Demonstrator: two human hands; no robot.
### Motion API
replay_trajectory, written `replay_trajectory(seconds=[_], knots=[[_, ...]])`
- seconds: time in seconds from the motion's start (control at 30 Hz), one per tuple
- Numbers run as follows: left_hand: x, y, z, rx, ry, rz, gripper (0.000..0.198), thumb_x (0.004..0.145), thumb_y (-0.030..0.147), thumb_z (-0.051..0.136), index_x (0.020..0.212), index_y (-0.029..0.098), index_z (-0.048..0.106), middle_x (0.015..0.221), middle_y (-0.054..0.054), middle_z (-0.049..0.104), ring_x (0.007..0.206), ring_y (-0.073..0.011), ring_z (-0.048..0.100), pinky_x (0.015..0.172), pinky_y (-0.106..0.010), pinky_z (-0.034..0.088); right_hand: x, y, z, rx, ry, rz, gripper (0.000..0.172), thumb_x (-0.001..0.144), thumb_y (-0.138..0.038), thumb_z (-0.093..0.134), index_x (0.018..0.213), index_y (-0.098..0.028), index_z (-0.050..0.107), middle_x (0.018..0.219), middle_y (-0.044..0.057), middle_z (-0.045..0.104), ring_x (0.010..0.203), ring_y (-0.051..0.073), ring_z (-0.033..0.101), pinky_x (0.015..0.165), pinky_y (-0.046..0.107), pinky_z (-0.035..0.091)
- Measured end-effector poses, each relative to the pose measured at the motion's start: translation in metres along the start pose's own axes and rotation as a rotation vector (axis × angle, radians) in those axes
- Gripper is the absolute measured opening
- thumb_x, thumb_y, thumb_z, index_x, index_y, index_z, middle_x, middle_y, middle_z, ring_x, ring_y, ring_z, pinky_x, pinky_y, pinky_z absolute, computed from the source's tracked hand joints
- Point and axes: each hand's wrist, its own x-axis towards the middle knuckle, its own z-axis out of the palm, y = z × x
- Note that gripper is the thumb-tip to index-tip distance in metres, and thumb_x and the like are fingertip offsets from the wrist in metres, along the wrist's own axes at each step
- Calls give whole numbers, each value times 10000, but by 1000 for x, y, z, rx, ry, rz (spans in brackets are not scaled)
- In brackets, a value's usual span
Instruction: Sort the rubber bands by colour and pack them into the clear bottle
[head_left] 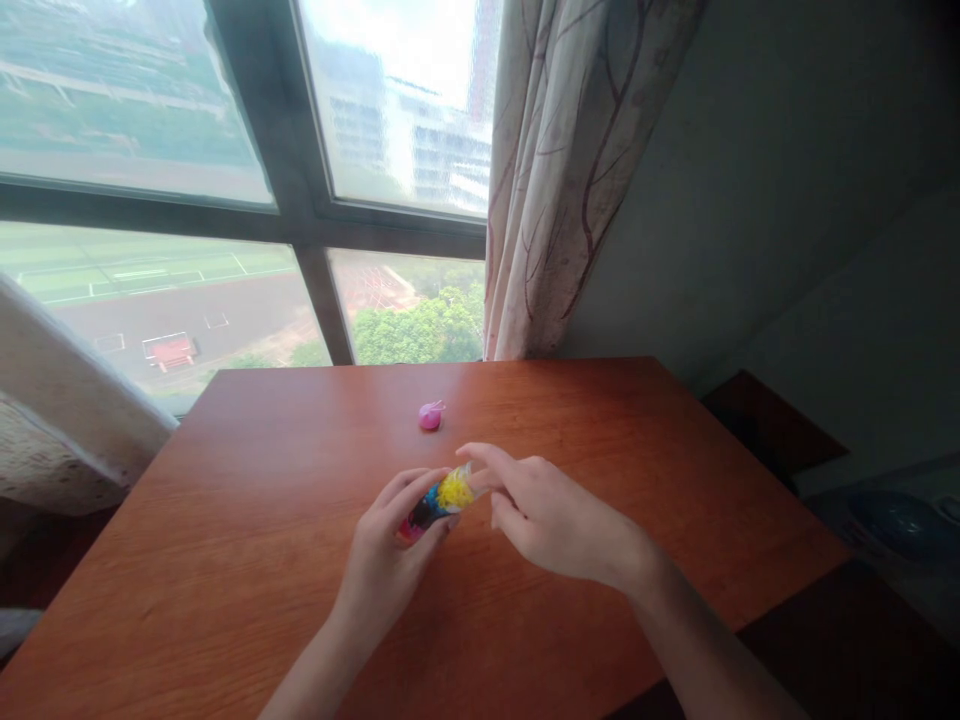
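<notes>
A small clear tube-shaped container point(454, 490) with yellow, blue, dark and pink contents is tilted over the table, its yellow end up and to the right. My left hand point(384, 548) is wrapped round its lower part, thumb in front and fingers behind. At the yellow end, my right hand point(559, 520) has its fingers apart, with one fingertip at or inside the mouth; I cannot tell which. Nothing shows gripped in that hand. Beyond both hands, a small pink rounded piece point(430, 416) with a thin pointed top lies on the table.
The brown wooden table point(225, 560) stretches from below me to the window point(300, 230). A patterned curtain point(559, 180) hangs at its far right, another curtain point(67, 400) on the left. Past the right edge is a dark wooden surface point(780, 425).
</notes>
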Motion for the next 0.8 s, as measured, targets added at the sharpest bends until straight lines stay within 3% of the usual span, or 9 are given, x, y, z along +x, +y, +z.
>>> replay_trajectory(seconds=[0.13, 0.3, 0.43, 0.5, 0.63, 0.7, 0.8], knots=[[0, 1, 0, -67, -7, -18, 294, 829, 225, 653, 1123, 236, 666, 1099, -62, 666, 992, -213, 639, 846, -305, 526, 3, -3, -12, -45, 58, -7, 367, 893, -90, 453, 1152, -254, 655, 932, 17, 734, 789, 171, 674, 699, 253, 466], [0, 2, 0, -131, -19, -53, 298, 832, 239, 667, 1130, 231, 662, 1111, -64, 659, 1010, -208, 631, 864, -299, 514, 6, 0, -9, -62, 159, -69, 257, 851, -72, 546, 949, -239, 716, 864, -9, 734, 740, 148, 659, 682, 241, 456], [0, 0, -1, -195, 1, -124, 318, 832, 280, 675, 1143, 214, 658, 1128, -76, 663, 1017, -213, 634, 881, -306, 507, 20, 20, -7, -30, 267, -29, 192, 874, -127, 542, 914, -227, 702, 799, -4, 712, 668, 146, 638, 658, 259, 469], [0, 0, -3, -245, 29, -171, 343, 827, 308, 683, 1153, 204, 653, 1129, -79, 673, 1019, -216, 639, 878, -303, 508, 37, 36, -3, -76, 293, 0, 205, 888, -143, 512, 972, -208, 688, 882, 32, 712, 728, 162, 642, 709, 287, 486], [2, 0, -6, -314, 77, -270, 412, 810, 358, 698, 1174, 174, 640, 1043, -79, 696, 982, -225, 646, 794, -292, 527, 85, 65, 23, -149, 118, -83, 371, 833, -142, 594, 1197, -205, 622, 1235, 112, 612, 1099, 212, 571, 1010, 375, 394], [3, -1, -8, -332, 80, -322, 458, 803, 386, 698, 1196, 162, 625, 973, -73, 695, 910, -218, 646, 712, -278, 524, 109, 72, 39, -134, 47, -118, 410, 808, -188, 665, 1212, -236, 616, 1250, 96, 598, 1132, 207, 548, 1045, 373, 361], [3, -2, -9, -367, 76, -393, 517, 800, 416, 695, 1234, 156, 593, 910, -50, 677, 770, -169, 606, 615, -239, 480, 132, 79, 56, -92, -9, -121, 386, 807, -256, 701, 1186, -238, 631, 1185, 91, 621, 1050, 208, 577, 979, 362, 409]])
